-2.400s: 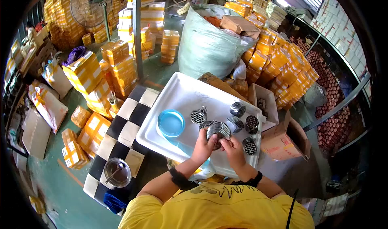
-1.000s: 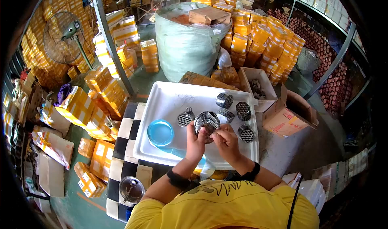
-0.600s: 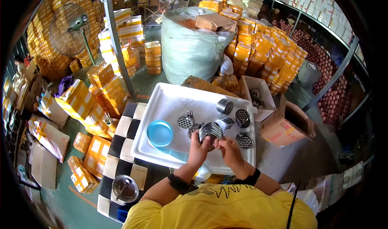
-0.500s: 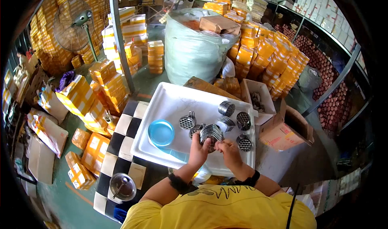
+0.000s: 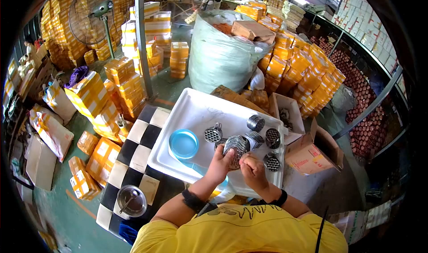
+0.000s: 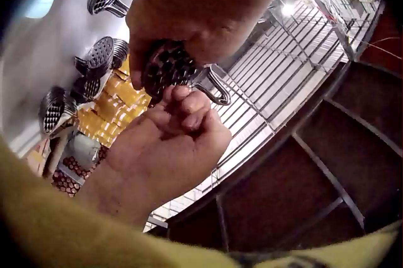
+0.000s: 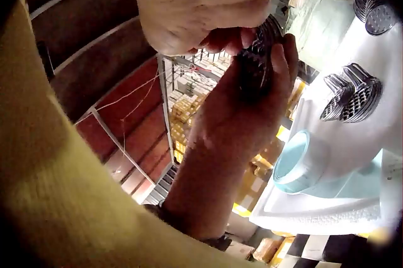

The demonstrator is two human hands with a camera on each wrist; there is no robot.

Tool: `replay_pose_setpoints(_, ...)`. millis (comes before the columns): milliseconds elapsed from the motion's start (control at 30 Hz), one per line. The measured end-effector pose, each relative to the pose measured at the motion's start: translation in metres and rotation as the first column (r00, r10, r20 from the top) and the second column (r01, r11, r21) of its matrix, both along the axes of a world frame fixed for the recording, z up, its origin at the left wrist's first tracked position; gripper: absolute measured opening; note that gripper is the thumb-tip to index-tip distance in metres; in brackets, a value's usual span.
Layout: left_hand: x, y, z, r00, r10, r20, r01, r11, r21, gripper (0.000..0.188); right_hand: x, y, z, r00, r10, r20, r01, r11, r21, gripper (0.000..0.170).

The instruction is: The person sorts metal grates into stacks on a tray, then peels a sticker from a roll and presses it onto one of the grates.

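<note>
In the head view my left hand (image 5: 218,167) grips a stack of round, perforated metal plates (image 5: 237,144) with bent wire arms, like potato masher heads. My thumb lies over the near side of the stack. The left wrist view shows the holes of the end plate (image 6: 167,68) and its curved wires (image 6: 217,88). Just right of the stack is my right hand (image 5: 254,169), its fingers curled in with the thumb against them. In the left wrist view its fingertips (image 6: 189,105) are right at the plate's lower edge; nothing shows between them.
Several more stacks of plates (image 5: 255,123) sit on the white foam tray (image 5: 200,102) beyond and right of my hands. A light blue round tub (image 5: 183,144) stands left. A metal bowl with a spoon (image 5: 132,201) is on the checkered surface (image 5: 118,175). An open carton (image 5: 312,154) stands right.
My right hand was pinching at the stack's near right edge and is now slightly away, more curled. My left hand keeps its grip on the stack. The head view has shifted.
</note>
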State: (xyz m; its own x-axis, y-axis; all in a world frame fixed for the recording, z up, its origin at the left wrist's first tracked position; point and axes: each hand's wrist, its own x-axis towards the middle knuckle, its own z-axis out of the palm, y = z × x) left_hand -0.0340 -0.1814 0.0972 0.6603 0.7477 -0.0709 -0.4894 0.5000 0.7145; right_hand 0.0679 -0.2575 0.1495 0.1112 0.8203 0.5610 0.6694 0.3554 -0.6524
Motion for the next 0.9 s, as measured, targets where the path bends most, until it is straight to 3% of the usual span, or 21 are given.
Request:
replay_pose_setpoints(67, -0.003, -0.001, 0.008, 0.999, -0.051, 0.014, 0.052, 0.989, -0.139, 0.039, 0.0, 0.0, 0.002, 1.0, -0.001, 0.022, 0.001, 1.0, 0.011, 0.011)
replay_pose_setpoints(167, 0.001, -0.001, 0.0, 0.998, -0.06, 0.009, 0.061, 0.995, -0.079, 0.041, 0.001, -0.004, 0.001, 1.0, 0.005, 0.023, -0.005, 1.0, -0.015, 0.01)
replay_pose_setpoints(300, 0.001, 0.004, 0.005, 0.977, 0.067, -0.205, -0.042, 0.991, 0.125, 0.039, -0.002, -0.008, 0.003, 0.991, 0.0, 0.131, 0.0, 1.0, -0.001, 0.009)
replay_pose_setpoints(367, 0.0, 0.004, 0.006, 0.994, -0.013, -0.104, 0.014, 1.0, 0.008, 0.037, 0.0, -0.01, 0.004, 0.999, 0.009, 0.048, -0.008, 0.999, -0.032, 0.01)
replay_pose_setpoints(433, -0.001, 0.002, 0.005, 0.997, -0.007, -0.083, 0.009, 0.999, 0.031, 0.035, -0.001, -0.014, 0.009, 0.995, 0.058, -0.077, -0.061, 0.997, -0.038, 0.011)
replay_pose_setpoints(467, 0.004, -0.001, -0.001, 0.995, 0.085, -0.05, -0.077, 0.986, 0.15, 0.033, 0.002, -0.018, 0.007, 0.994, 0.06, -0.093, -0.069, 0.993, -0.094, 0.01)
replay_pose_setpoints(500, 0.002, -0.003, 0.001, 0.958, 0.229, -0.169, -0.132, 0.883, 0.45, 0.032, 0.003, -0.023, 0.002, 0.959, -0.001, -0.284, -0.057, 0.979, -0.197, 0.01)
replay_pose_setpoints(567, -0.002, -0.006, 0.005, 0.873, 0.414, -0.258, -0.116, 0.69, 0.715, 0.032, 0.006, -0.03, -0.009, 0.783, -0.164, -0.6, -0.101, 0.919, -0.382, 0.009)
replay_pose_setpoints(600, 0.002, -0.006, -0.004, 0.899, 0.365, -0.243, -0.129, 0.75, 0.648, 0.034, 0.004, -0.031, -0.014, 0.839, -0.181, -0.514, -0.038, 0.922, -0.386, 0.01)
replay_pose_setpoints(633, 0.008, -0.006, -0.009, 0.931, 0.263, -0.255, -0.117, 0.872, 0.475, 0.032, 0.002, -0.03, -0.015, 0.91, -0.103, -0.401, -0.026, 0.952, -0.305, 0.011)
replay_pose_setpoints(667, 0.007, -0.006, -0.014, 0.966, 0.085, -0.243, -0.05, 0.988, 0.148, 0.03, 0.002, -0.027, -0.014, 0.961, -0.034, -0.273, -0.028, 0.975, -0.219, 0.011)
replay_pose_setpoints(700, 0.003, -0.009, 0.0, 0.982, -0.082, -0.173, 0.047, 0.98, -0.196, 0.028, 0.003, -0.028, -0.013, 0.991, 0.02, -0.133, -0.038, 0.99, -0.137, 0.012)
replay_pose_setpoints(733, 0.002, -0.01, 0.006, 0.979, -0.113, -0.167, 0.066, 0.962, -0.264, 0.026, 0.006, -0.029, -0.012, 0.987, 0.02, -0.16, -0.051, 0.98, -0.192, 0.012)
replay_pose_setpoints(833, 0.002, -0.007, -0.019, 0.948, 0.083, -0.309, -0.026, 0.983, 0.183, 0.027, 0.009, -0.032, -0.023, 0.962, 0.041, -0.271, -0.103, 0.97, -0.22, 0.011)
replay_pose_setpoints(867, 0.001, -0.008, -0.025, 0.934, 0.227, -0.278, -0.083, 0.891, 0.447, 0.03, 0.013, -0.031, -0.037, 0.863, 0.066, -0.501, -0.173, 0.97, -0.171, 0.011)
replay_pose_setpoints(900, 0.001, -0.009, -0.027, 0.913, 0.278, -0.298, -0.102, 0.864, 0.494, 0.03, 0.016, -0.025, -0.047, 0.71, 0.092, -0.698, -0.226, 0.969, -0.102, 0.011)
